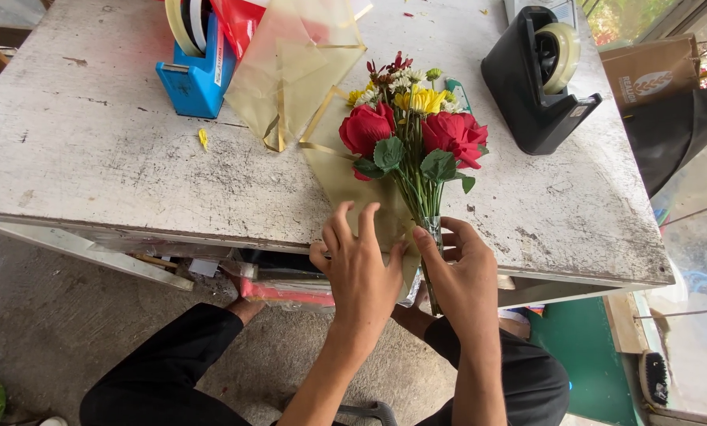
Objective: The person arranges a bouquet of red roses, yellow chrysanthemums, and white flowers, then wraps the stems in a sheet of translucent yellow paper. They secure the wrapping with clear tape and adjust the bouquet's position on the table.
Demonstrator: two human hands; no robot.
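Note:
A small bouquet [413, 126] with two red roses, yellow and white small flowers and green leaves lies on the worn white table [117, 158], its stems pointing toward me. Under it is a sheet of translucent olive wrapping paper [346, 185] with gold edging. My left hand [359, 268] presses and folds this paper at the table's near edge, fingers spread on it. My right hand [465, 276] is closed around the stems [428, 207] and the clear sleeve at their base.
More olive wrapping sheets [298, 63] and a red sheet [239, 24] lie at the back. A blue tape dispenser [196, 71] stands back left, a black tape dispenser [539, 75] back right. A brown paper bag [652, 71] sits beyond the table's right edge. My knees are below.

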